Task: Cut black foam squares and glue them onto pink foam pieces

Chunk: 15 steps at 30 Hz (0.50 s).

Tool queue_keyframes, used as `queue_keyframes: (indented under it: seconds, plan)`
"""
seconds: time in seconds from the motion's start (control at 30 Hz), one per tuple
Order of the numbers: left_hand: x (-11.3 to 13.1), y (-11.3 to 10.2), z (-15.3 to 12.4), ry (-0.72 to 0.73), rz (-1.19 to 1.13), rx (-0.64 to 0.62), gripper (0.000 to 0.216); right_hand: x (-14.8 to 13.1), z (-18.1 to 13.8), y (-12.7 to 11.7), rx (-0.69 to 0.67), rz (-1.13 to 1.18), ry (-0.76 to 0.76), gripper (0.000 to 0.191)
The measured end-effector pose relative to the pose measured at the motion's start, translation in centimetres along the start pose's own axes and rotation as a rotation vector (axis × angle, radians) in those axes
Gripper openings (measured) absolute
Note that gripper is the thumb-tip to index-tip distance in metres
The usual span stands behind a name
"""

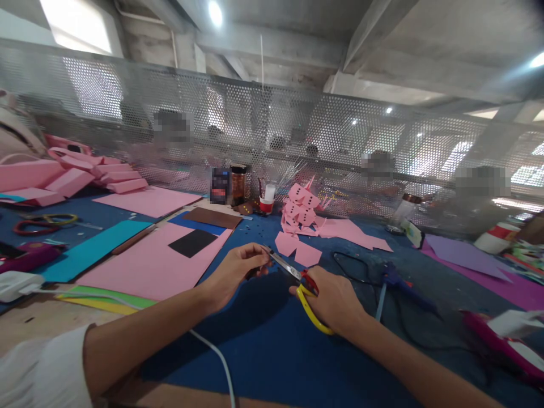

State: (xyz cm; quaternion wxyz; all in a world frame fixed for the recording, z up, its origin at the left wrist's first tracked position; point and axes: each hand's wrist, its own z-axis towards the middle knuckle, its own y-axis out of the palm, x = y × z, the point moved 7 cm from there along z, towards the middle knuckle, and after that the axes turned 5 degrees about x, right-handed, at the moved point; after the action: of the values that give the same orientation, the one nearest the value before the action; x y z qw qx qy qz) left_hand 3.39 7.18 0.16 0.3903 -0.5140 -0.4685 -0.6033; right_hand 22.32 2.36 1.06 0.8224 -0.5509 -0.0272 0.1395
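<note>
My right hand [335,297] is closed round the handles of a pair of scissors [285,265] with yellow and red grips. The blades point up and left, and their tips reach the fingers of my left hand [238,269]. That hand is pinched shut; a small dark bit shows under its fingers, too hidden to name. Just beyond the blades lie pink paper pieces [308,254] with notched edges. Behind them stands a pink paper construction [301,207] with rows of black dots. A black paper rectangle [192,243] rests on a large pink sheet [144,263] to the left.
A blue glue gun [393,280] with a black cord lies right of my right hand. Purple sheets [467,258] are farther right. At the back stand a phone [220,186], a brown jar [238,184] and a red-white cup [266,205] before a perforated metal screen [255,124].
</note>
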Motion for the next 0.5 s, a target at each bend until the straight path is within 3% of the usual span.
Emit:
queue_keyframes:
  seconds: [0.5]
  plan:
    - [0.01,0.07,0.0,-0.012,-0.024,-0.01,0.014,-0.13,0.06,-0.14,0.002,-0.035,-0.003,0.041]
